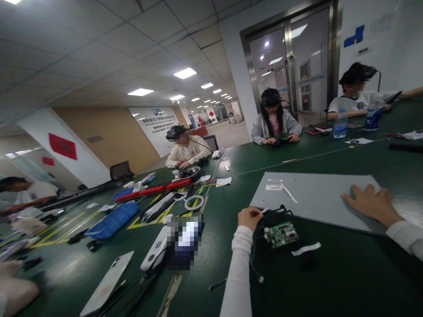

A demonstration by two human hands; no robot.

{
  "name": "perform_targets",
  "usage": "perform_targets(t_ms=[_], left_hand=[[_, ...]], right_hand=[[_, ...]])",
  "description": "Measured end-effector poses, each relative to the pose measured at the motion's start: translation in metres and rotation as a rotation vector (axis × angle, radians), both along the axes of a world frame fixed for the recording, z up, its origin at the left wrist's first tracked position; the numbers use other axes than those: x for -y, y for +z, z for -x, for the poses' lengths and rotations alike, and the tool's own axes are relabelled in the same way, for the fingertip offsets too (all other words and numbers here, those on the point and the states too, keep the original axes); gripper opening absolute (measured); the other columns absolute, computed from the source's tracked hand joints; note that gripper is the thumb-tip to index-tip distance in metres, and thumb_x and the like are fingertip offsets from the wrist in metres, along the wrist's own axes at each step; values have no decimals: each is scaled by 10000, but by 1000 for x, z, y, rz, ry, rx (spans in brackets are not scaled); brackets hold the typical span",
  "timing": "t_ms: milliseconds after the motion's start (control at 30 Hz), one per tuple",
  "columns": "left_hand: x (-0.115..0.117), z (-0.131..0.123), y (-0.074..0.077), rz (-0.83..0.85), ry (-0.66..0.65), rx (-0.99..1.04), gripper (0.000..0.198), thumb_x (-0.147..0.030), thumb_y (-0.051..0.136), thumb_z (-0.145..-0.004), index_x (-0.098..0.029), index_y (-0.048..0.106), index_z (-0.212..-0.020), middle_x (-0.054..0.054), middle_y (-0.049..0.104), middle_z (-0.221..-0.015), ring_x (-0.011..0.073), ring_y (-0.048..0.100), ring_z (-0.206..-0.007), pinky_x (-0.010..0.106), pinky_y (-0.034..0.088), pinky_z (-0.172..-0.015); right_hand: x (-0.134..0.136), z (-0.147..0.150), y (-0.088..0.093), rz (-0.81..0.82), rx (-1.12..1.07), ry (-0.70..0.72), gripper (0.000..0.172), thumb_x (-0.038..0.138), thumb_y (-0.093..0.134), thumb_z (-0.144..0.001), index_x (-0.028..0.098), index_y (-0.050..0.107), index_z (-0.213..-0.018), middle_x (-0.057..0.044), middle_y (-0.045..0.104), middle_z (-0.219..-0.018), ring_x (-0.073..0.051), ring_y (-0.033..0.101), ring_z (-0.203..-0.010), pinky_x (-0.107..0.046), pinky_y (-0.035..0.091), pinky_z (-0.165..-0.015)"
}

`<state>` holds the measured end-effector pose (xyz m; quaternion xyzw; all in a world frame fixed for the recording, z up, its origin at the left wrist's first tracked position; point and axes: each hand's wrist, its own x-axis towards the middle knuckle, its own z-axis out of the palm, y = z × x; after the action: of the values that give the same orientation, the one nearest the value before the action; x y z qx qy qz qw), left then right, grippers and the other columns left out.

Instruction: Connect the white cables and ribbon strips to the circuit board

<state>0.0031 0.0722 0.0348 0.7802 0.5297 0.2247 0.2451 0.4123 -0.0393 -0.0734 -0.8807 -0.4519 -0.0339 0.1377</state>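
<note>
My left hand point(249, 219) is closed in a pinch at the near left corner of a flat grey panel point(324, 193). A small white bit shows at its fingertips, beside a black cable point(277, 210); what exactly is pinched I cannot make out. Fingers spread, my right hand point(370, 202) lies flat on the panel's right part. White paper strips point(289, 193) and a label point(274, 187) are on the panel. Just in front of it, a green circuit board point(281, 234) with cables rests on the table, near another white strip point(306, 249).
On the left of the green table point(330, 281) are a phone point(107, 281), a white device point(155, 248), a blue tray point(114, 220), a tape roll point(194, 202) and red power strips point(155, 188). Several people sit around; a water bottle point(340, 124) stands far right.
</note>
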Motion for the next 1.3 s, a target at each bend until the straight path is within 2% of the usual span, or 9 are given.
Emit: perform_targets(t_ms=[167,300,433,633,833,1000,1100,1167,1300], left_hand=[[0,6,6,66,10,71,115,-219,645,-629,-156,664,-723,16,671,-721,123,618,-684,193,482,-643],[4,1,7,137,5,137,133,-220,657,-615,-149,664,-726,24,673,-711,132,621,-680,193,489,-607],[10,-12,6,191,-6,175,126,-197,644,-619,-143,661,-731,24,674,-704,122,616,-635,186,485,-568],[8,-29,-7,133,10,49,114,-220,652,-605,-167,668,-705,12,668,-678,129,609,-674,197,468,-612],[10,-34,-10,36,16,-89,70,-199,644,-609,-179,662,-674,4,663,-688,121,594,-675,203,444,-650],[12,-34,-14,29,-9,-76,90,-162,633,-604,-163,645,-693,11,655,-698,109,579,-642,186,435,-614],[10,-34,-18,44,-31,-59,107,-158,624,-612,-169,638,-717,5,651,-711,103,574,-638,183,431,-610],[9,-33,-20,51,-36,-52,88,-162,607,-633,-169,635,-717,2,645,-701,101,570,-641,185,429,-613],[7,-33,-23,28,-63,-17,50,-166,592,-650,-163,624,-689,-8,627,-667,106,557,-657,196,426,-639]], right_hand=[[3,22,9,90,24,82,674,666,248,-727,188,422,-1169,-240,372,-1077,-451,382,-964,-522,235,-716],[8,53,10,51,82,153,625,633,300,-733,208,431,-1173,-199,392,-1100,-409,409,-968,-546,260,-770],[15,87,12,-15,80,259,630,632,319,-726,215,435,-1184,-180,352,-1197,-406,359,-1043,-566,271,-806],[24,126,19,-37,51,307,637,634,310,-734,228,428,-1210,-141,351,-1237,-406,271,-1140,-554,259,-869],[25,131,27,-69,-59,321,519,518,426,-727,238,485,-1160,-95,407,-1239,-334,307,-1165,-539,204,-953],[10,152,61,-178,-367,623,384,394,422,-757,192,560,-1052,-73,502,-1155,-226,437,-1084,-363,328,-950],[-10,173,77,-212,-524,726,379,352,440,-751,151,559,-1049,-79,541,-1100,-203,484,-1022,-326,365,-912],[-23,183,78,-215,-598,732,382,331,468,-737,140,554,-1056,-84,549,-1084,-200,505,-982,-327,385,-880],[-35,188,68,-219,-621,750,361,310,482,-734,144,563,-1044,-84,562,-1051,-196,514,-947,-328,391,-854]])
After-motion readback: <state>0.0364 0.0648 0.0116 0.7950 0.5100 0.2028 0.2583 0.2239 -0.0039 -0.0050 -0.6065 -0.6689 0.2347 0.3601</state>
